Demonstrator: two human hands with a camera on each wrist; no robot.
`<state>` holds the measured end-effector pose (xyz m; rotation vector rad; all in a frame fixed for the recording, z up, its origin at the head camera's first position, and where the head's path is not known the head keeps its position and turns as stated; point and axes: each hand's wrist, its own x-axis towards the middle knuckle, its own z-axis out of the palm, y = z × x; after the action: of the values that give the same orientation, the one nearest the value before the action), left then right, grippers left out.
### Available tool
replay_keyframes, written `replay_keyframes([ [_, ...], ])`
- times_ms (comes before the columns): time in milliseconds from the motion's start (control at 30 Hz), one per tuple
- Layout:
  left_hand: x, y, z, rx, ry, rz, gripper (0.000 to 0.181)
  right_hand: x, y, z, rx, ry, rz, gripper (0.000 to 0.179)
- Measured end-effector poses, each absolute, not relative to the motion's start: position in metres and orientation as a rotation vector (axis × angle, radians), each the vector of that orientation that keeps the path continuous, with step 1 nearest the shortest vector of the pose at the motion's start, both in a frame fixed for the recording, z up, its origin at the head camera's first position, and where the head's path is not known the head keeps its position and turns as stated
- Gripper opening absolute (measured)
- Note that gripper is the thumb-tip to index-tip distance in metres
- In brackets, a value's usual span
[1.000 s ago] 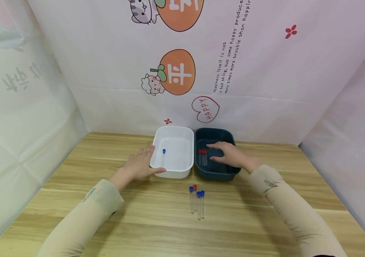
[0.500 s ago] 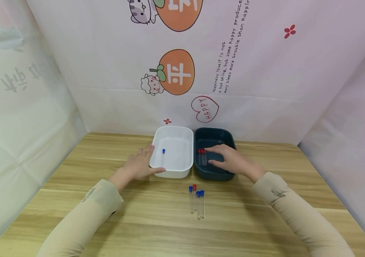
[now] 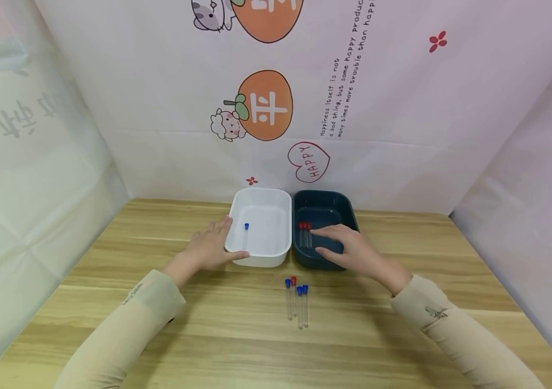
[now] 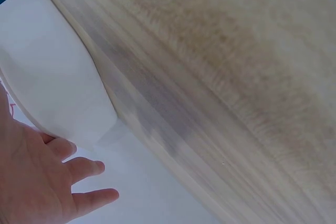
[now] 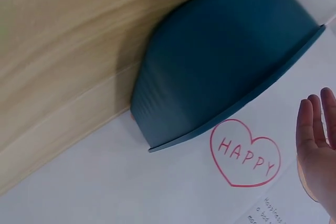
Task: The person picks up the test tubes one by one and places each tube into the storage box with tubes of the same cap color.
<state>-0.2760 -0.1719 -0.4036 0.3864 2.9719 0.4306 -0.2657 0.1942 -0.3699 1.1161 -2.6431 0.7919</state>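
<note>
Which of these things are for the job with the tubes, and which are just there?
For the job, it seems:
white bin, with one blue-capped tube
dark bin, with three red-capped tubes
four loose tubes: three blue-capped, one red-capped

Just there:
printed cloth
its HAPPY heart

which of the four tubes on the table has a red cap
The second tube from the left in the head view: its cap is red, while the other three tubes there have blue caps.
</note>
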Motion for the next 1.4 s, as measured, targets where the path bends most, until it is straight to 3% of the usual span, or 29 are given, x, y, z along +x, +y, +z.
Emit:
replay_keyframes([
  [667, -0.272, -0.176, -0.401, 0.381, 2.991, 0.448, 0.114, -0.217, 0.189, -0.377, 1.302, -2.636, 0.723, 0.047],
  [1400, -0.273, -0.171, -0.401, 0.402, 2.981, 0.437, 0.115, -0.201, 0.185, -0.406, 1.223, -2.942, 0.495, 0.076],
])
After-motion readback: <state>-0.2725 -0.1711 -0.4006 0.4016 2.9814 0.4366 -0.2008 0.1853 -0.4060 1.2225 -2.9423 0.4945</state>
